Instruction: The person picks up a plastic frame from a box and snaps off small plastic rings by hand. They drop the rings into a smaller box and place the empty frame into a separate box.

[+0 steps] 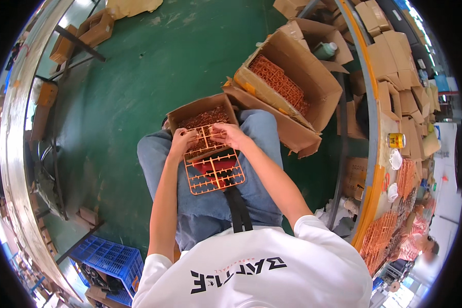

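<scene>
An orange plastic sprue frame (216,173), a grid of thin runners with short stubs, slants over my lap. My left hand (183,142) is closed at its upper left side, the fingertips near the runners. Across from it, my right hand (228,135) has its fingers bent around the upper right part. Whether a small piece sits between the fingers is too small to tell. Beneath both hands, a small open cardboard box (196,107) holds many small reddish-brown pieces (210,118). A red item (206,167) shows through the frame's lower half.
At the right of my knees, a large open carton (321,91) contains stacked orange sprue frames (278,82). A workbench (370,205) along the right carries more sprues (380,237) and a yellow can (396,140). A blue plastic crate (108,256) stands lower left. Another person (415,240) sits far right.
</scene>
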The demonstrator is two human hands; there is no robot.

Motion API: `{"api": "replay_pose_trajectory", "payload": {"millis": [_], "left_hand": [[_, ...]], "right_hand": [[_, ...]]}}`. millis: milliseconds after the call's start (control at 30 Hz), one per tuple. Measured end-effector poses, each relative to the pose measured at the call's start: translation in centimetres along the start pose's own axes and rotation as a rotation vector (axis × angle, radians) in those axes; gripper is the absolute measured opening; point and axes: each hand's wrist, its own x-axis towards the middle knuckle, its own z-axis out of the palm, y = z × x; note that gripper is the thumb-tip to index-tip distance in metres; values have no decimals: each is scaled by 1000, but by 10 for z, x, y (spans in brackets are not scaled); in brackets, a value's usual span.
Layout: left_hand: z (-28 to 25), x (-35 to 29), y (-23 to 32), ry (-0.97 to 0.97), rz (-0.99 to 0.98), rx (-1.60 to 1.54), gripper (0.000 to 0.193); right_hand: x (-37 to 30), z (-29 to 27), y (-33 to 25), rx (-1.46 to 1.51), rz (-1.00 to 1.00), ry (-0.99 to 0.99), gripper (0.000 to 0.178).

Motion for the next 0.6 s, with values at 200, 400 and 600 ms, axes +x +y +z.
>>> {"api": "replay_pose_trajectory", "payload": {"millis": [200, 400, 600], "left_hand": [[-1, 7, 0, -196, -8, -40, 23], [-30, 24, -50, -44, 295, 306, 18], [-21, 22, -35, 4, 131, 184, 25]], "right_hand": [[0, -1, -5, -156, 7, 51, 14], [26, -18, 44, -247, -150, 192, 13], [11, -7, 17, -135, -156, 94, 29]]}}
